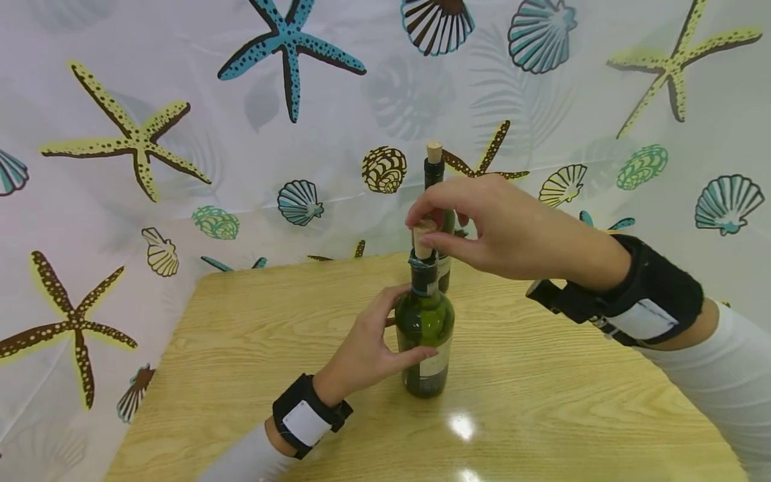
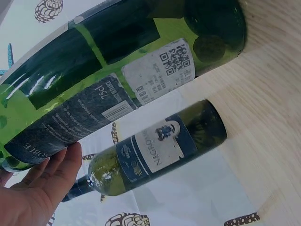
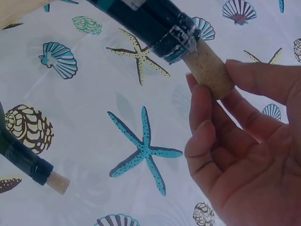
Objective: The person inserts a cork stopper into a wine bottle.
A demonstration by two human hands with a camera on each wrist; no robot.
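A green glass wine bottle [image 1: 425,321] stands upright on the table. My left hand [image 1: 367,341] grips its body at the shoulder, thumb across the front and fingers round the far side; in the left wrist view the fingers lie against its dark label [image 2: 70,120]. Above the neck, my right hand [image 1: 488,227] pinches a cork [image 1: 424,241] between thumb and fingers. The right wrist view shows this cork [image 3: 209,70] at the bottle's mouth, much of its length sticking out past the torn foil [image 3: 181,42].
Just behind stands a second wine bottle [image 1: 444,268], with a cork [image 1: 434,151] protruding from its neck. Both are on a light wooden table [image 1: 271,321]. A white cloth [image 1: 337,134] printed with starfish and shells hangs behind the table.
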